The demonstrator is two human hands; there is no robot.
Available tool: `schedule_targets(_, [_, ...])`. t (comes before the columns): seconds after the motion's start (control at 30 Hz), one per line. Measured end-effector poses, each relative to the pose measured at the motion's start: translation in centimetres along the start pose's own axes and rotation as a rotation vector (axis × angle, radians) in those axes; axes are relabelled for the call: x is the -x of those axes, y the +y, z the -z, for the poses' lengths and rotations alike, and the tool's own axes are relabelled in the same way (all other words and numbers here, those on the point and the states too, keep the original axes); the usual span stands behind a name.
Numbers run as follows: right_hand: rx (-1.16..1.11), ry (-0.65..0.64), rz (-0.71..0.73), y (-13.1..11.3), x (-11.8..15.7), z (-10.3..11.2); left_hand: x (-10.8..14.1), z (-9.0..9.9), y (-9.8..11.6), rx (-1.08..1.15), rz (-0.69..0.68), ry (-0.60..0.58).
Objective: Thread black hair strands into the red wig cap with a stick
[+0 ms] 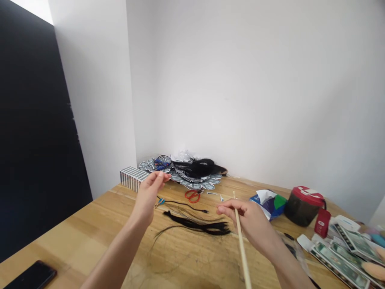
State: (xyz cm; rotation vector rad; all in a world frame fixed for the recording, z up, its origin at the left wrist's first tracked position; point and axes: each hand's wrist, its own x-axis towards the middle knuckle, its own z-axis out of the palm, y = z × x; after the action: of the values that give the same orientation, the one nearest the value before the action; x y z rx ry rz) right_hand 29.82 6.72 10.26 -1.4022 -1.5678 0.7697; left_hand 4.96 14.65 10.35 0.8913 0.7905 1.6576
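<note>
Now | R hand (248, 222) grips wood dowel (241, 245) | L hand (148, 196) half-open, empty | black hair strands (195, 226) between hands

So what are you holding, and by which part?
The right hand grips a long wooden stick near its top end; the left hand looks empty, but I can't be sure.

Wooden table (90, 228). Left hand (149, 196), raised, above black hair strands (195, 226). Right hand (248, 224), gripping thin wooden dowel (242, 253). Also: red-handled scissors (192, 196), red-lidded canister (303, 206), banknote sheets (339, 261), smartphone (33, 276).
</note>
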Motion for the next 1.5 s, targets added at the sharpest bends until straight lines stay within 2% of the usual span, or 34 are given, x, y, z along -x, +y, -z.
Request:
schedule_targets(0.1, [-0.159,-0.089,0.015,-1.0,0.5,-0.9,1.7,-1.6,-1.7,-0.037,0.081,-0.176])
schedule_targets(0.23, [-0.337,-0.177,0.038,-1.2,0.7,-1.9,4.6,-3.7,-4.1,-0.018,0.262,-0.385])
schedule_targets(0.33, [-0.416,-0.178,0.051,-1.1,0.7,-2.4,6.4,-4.7,-5.3,-0.033,0.353,-0.498])
schedule_targets(0.43, [-0.465,-0.136,0.041,-0.9,0.6,-2.4,7.2,-5.0,-5.4,-0.107,0.384,-0.571])
schedule_targets(0.6, [-0.496,-0.007,0.008,-0.3,0.0,-1.4,6.8,-4.6,-4.2,-0.266,0.344,-0.638])
schedule_targets(0.77, [-0.411,0.087,-0.03,0.2,-0.5,-0.5,6.1,-4.1,-2.8,-0.415,0.263,-0.659])
schedule_targets(0.87, [-0.28,0.157,-0.035,0.7,-0.8,0.2,5.4,-3.7,-2.7,-0.523,0.137,-0.65])
schedule_targets(1.0, [-0.03,0.373,-0.011,0.9,-0.7,1.6,4.6,-3.0,-3.3,-0.683,-0.024,-0.569])
schedule_targets(1.07, [0.081,0.417,0.031,0.4,-0.2,1.7,4.5,-2.7,-3.6,-0.743,-0.065,-0.553])
schedule_targets(1.13, [0.148,0.328,0.097,-0.6,0.6,1.1,4.5,-2.7,-3.8,-0.774,-0.085,-0.578])
schedule_targets(1.23, [0.192,0.072,0.188,-1.9,1.4,-0.8,4.9,-2.9,-4.0,-0.778,-0.093,-0.647])
schedule_targets(1.3, [0.21,-0.055,0.213,-2.2,1.4,-1.9,5.0,-3.1,-4.1,-0.754,-0.09,-0.694])
schedule_targets(1.4, [0.233,-0.13,0.208,-1.8,0.9,-2.2,5.1,-3.1,-4.0,-0.72,-0.097,-0.699])
schedule_targets(1.5, [0.202,-0.144,0.171,-1.3,0.5,-1.1,5.1,-2.9,-3.5,-0.723,-0.122,-0.643])
